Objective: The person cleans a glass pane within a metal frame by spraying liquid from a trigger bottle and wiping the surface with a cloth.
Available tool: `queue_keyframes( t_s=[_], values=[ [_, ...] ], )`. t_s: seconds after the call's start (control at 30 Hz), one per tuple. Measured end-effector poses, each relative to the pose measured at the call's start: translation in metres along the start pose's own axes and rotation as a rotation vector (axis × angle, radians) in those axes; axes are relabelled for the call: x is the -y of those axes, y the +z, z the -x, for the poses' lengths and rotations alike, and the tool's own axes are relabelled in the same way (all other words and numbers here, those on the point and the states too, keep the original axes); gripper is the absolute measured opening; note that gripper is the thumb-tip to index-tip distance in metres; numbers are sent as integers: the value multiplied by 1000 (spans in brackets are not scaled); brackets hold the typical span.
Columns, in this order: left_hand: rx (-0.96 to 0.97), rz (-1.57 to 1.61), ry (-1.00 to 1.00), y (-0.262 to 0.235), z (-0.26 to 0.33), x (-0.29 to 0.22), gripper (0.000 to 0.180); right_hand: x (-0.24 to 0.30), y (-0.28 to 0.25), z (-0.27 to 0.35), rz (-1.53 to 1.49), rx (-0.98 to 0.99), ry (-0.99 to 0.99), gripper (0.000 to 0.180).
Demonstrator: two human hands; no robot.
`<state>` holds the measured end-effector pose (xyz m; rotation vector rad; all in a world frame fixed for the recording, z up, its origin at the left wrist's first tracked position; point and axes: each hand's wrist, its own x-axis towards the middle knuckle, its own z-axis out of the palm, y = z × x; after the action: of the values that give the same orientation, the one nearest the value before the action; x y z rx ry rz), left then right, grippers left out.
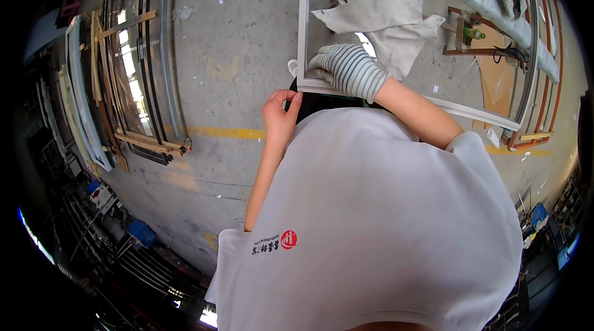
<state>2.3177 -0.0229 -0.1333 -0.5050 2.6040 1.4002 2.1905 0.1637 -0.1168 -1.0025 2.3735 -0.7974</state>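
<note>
R hand [354,71] (gloved) at frame [303,21] crnr

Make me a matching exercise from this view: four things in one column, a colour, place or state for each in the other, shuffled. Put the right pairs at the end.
Column one
1. Left hand
2. Right hand
3. Cloth
4. Floor stripe

Column two
A. Yellow
B. Wearing a striped glove
C. Greyish and rumpled, beyond the gloved fingers
D. Bare, by the near left corner of the pale frame

Right pairs: 1-D, 2-B, 3-C, 4-A
</note>
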Motion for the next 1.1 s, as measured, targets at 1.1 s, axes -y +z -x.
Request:
queue_keyframes(
  t_s=[1.1],
  values=[
    [-89,-108,171,-6,0,-13,10,1,6,4,133,-21,-2,16]
  ],
)
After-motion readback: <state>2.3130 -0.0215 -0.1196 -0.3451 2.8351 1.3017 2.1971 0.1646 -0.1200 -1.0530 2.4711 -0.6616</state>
